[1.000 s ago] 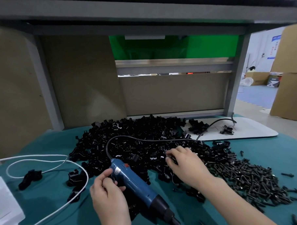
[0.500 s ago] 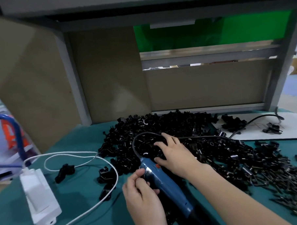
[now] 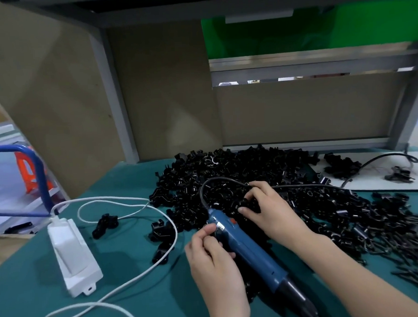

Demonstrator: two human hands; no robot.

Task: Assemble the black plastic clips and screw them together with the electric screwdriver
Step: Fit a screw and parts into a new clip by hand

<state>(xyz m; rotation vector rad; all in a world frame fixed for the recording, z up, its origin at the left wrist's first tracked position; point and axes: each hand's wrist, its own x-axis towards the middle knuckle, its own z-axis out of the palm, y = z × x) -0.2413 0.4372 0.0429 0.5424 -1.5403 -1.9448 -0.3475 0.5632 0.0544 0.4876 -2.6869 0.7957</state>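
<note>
Well, the electric screwdriver point(image 3: 245, 247) lies slantwise on the teal mat point(image 3: 126, 269) between the two hands, its black nose towards the person and its blue body running up to the near edge of the pile of black clips point(image 3: 251, 171). Its black cable point(image 3: 206, 194) loops up from the rear end, passes over the pile right by the right hand point(image 3: 272, 213), and runs off to the white board point(image 3: 376, 182) at the far right.

The right hand reaches over the tool's rear end into the pile, its fingers curled and pinching one clip point(image 3: 247, 202) against the thumb. The left hand point(image 3: 215, 261) sits tight against the near side of the blue body with fingers curled and thumb tip by the label. I cannot tell whether it grips the tool, holds a small part, or only leans there.

Dark screws point(image 3: 411, 257) lie heaped to the right of the right forearm, touching the pile's edge. Left of the hands, a few loose clips point(image 3: 105, 224) sit apart near a white adapter box point(image 3: 73, 255) and its white cord point(image 3: 133, 202).
</note>
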